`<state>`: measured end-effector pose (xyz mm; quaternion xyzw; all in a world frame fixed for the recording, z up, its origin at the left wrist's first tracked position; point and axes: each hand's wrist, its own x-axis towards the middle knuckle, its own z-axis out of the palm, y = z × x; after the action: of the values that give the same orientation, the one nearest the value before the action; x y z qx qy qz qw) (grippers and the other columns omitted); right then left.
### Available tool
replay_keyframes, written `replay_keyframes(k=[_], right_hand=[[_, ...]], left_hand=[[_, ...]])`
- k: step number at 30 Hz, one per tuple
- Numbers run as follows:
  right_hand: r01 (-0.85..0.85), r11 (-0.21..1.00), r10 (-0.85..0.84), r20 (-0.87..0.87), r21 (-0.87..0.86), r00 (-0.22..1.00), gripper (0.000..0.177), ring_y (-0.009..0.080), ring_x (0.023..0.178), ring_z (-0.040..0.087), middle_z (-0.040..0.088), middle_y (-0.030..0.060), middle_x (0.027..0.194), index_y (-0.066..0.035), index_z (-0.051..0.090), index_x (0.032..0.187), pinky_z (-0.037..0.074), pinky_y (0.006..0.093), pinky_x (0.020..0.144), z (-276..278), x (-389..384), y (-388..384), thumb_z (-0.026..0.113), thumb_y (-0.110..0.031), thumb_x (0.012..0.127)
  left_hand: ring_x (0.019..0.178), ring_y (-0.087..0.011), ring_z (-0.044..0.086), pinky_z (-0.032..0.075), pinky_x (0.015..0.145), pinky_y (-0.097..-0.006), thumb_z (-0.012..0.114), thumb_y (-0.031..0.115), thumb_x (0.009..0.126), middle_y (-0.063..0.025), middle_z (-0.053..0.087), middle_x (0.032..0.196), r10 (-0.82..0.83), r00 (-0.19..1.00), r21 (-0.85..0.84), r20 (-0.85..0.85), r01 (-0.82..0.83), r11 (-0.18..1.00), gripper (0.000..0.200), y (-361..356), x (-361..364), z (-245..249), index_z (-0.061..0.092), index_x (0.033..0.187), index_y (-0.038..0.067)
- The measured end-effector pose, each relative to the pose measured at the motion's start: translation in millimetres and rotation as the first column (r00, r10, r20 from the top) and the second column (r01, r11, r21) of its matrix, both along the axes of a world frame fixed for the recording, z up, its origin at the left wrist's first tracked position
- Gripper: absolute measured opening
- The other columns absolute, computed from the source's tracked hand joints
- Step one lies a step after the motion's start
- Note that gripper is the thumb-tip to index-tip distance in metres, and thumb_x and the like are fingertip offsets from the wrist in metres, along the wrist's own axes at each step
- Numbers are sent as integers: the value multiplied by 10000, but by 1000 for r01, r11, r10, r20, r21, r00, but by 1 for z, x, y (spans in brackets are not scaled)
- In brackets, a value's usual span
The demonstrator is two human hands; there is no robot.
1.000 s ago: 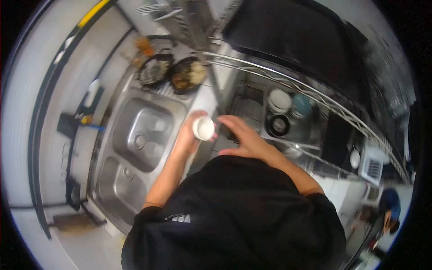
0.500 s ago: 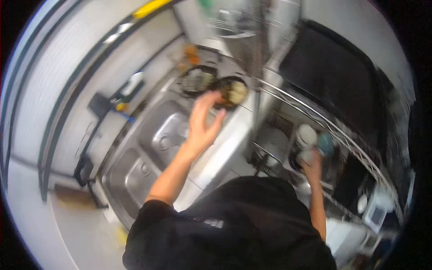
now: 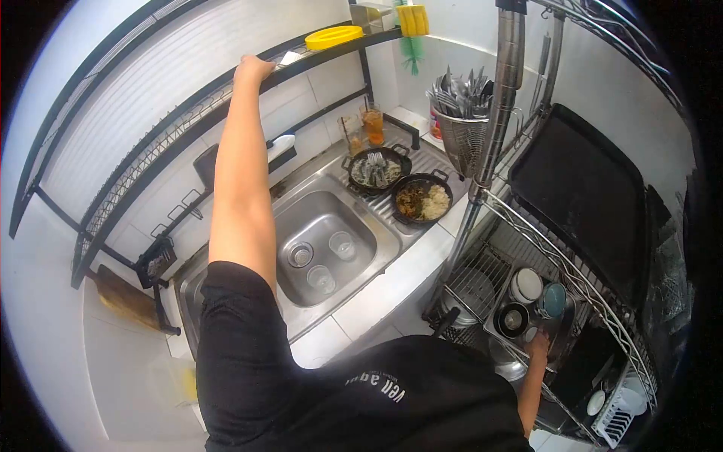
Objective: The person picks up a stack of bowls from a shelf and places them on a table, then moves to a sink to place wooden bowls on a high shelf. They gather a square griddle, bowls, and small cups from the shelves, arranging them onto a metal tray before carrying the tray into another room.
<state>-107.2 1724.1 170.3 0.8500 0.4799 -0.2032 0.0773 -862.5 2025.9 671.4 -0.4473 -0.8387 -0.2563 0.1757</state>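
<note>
At the upper left of the frame, the left hand (image 3: 252, 68) is raised at full stretch to the dark wire wall shelf (image 3: 151, 143). Its fingers lie over the front rail, and I cannot tell whether they clasp it or only rest there. Further right on that shelf lies a flat round yellow plastic lid (image 3: 334, 36).

At the lower right, the right hand (image 3: 538, 345) is down at the near edge of a small steel tray (image 3: 498, 300) on the chrome wire rack (image 3: 474, 280). The tray holds a white ceramic cup (image 3: 526, 285), a teal cup (image 3: 554, 299) and a black bowl (image 3: 514, 319), set close together. The hand is half hidden, so I cannot tell whether it is open or closed.

At centre, the stainless steel sink (image 3: 301, 211) holds three clear glasses (image 3: 321, 279). Two black pans of leftover food (image 3: 420, 201) stand on the worktop behind it.

I judge the step in hand to be a reach among the tray's crockery, with the raised arm perhaps serving as a brace. Any next move there calls for a clean hold on one piece without jostling the pieces beside it.
</note>
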Motion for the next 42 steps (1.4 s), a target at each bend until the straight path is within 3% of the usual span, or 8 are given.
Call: replay_keyframes(k=[9, 14, 18, 23, 30, 36, 38, 42], right_hand=[[-218, 738, 652, -592, 638, 473, 568, 249, 1035, 593, 589, 178, 1178, -103, 473, 1329, 465, 358, 897, 205, -164, 18, 659, -334, 845], [-44, 808, 589, -804, 587, 80, 651, 232, 1025, 591, 498, 185, 1263, -102, 343, 1402, 536, 339, 808, 218, -240, 27, 641, -332, 869], [-86, 987, 73, -848, 138, -524, 677, 223, 1000, 595, 510, 162, 1217, -95, 257, 1430, 574, 333, 740, 189, -255, 24, 622, -286, 892], [-262, 955, 53, -946, 141, -319, 534, 200, 880, 626, 579, 129, 1114, -27, 427, 1338, 576, 317, 715, 162, -257, 14, 635, -202, 878], [-110, 965, 169, -889, 236, -426, 487, 250, 1063, 580, 536, 157, 1253, -4, 491, 1292, 557, 384, 822, 197, -269, -3, 627, -198, 866], [-39, 989, 105, -862, 143, -495, 505, 269, 1081, 571, 541, 157, 1226, 11, 475, 1295, 503, 405, 920, 190, -253, -19, 593, -248, 877], [-21, 992, 99, -888, 121, -449, 486, 258, 1074, 573, 546, 150, 1213, 6, 482, 1290, 505, 399, 919, 183, -250, -29, 590, -236, 883], [89, 996, 18, -947, -11, -319, 468, 221, 1053, 583, 575, 144, 1154, 31, 501, 1262, 509, 376, 897, 172, -247, -50, 590, -242, 892]], left_hand=[[887, -239, 605, 491, 782, -335, 546, 184, 896, -210, 611, 1000, -513, 844, 720, -154, 452, 527, 354, -11, -11, -21, 491, 1157, -49], [935, -145, 540, 431, 814, -279, 514, 141, 928, -65, 583, 1039, -770, 536, 199, 345, 761, 618, 271, -212, 191, -133, 558, 1161, 11], [1019, -216, 565, 459, 826, -322, 510, 31, 889, -103, 574, 1071, -618, -220, 100, 754, 969, -224, 232, -250, 279, -245, 545, 1117, 57], [989, -267, 621, 483, 850, -367, 503, 117, 934, -130, 631, 1047, -574, -271, 73, 772, 936, -345, 362, -249, 297, -247, 446, 1288, 69], [845, -200, 623, 483, 772, -320, 638, 193, 849, -99, 662, 986, -816, 465, 428, -343, 851, 305, 315, -119, 163, -85, 610, 1136, 67], [1123, -301, 555, 427, 945, -409, 588, 560, 816, -185, 599, 1179, -383, 866, 136, -321, 442, 886, 619, 36, 33, -2, 586, 1219, 89], [1219, -335, 480, 386, 992, -431, 527, 666, 795, -193, 519, 1303, -330, 941, -469, -81, 256, 845, 739, 89, 2, 10, 551, 1273, 102], [854, -244, 561, 445, 744, -385, 577, 577, 801, -92, 624, 944, -483, 869, -351, 106, 488, 799, 560, 140, -60, -5, 642, 1078, 94]])
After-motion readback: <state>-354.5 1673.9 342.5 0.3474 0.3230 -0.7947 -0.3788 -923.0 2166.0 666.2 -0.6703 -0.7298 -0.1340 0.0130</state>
